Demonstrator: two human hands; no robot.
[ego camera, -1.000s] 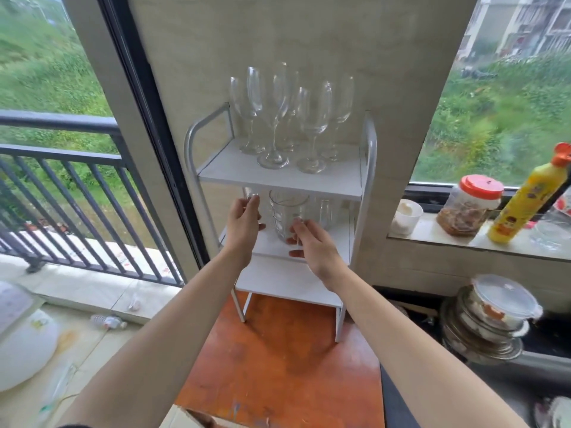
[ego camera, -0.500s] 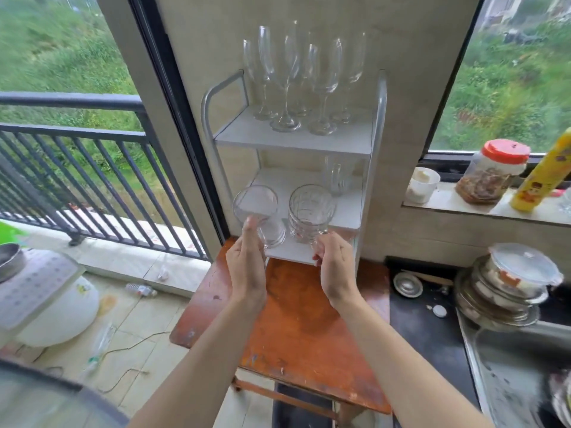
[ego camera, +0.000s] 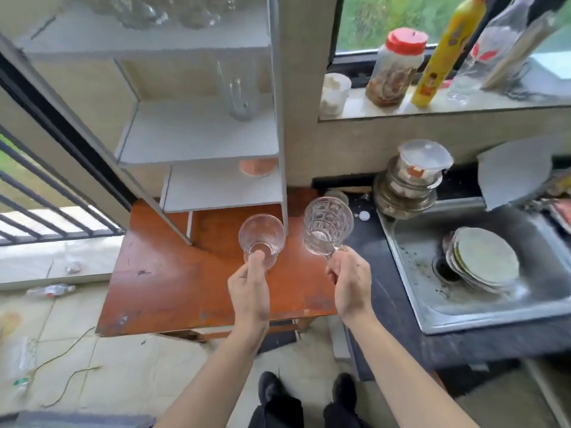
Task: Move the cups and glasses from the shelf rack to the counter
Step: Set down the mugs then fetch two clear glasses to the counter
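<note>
I drew both glasses clear of the shelf rack (ego camera: 200,140), over the worktop (ego camera: 173,273). Left grip (ego camera: 250,291) pinched the smooth tumbler (ego camera: 261,239); right grip (ego camera: 349,285) clasped the patterned glass (ego camera: 327,225).

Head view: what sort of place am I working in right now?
Probably a small home kitchen: a steel sink with stacked plates in it, a dark counter beside it, and a jar and yellow bottle on the windowsill.

No legible text; yellow bottle (ego camera: 444,54) label print unreadable.
</note>
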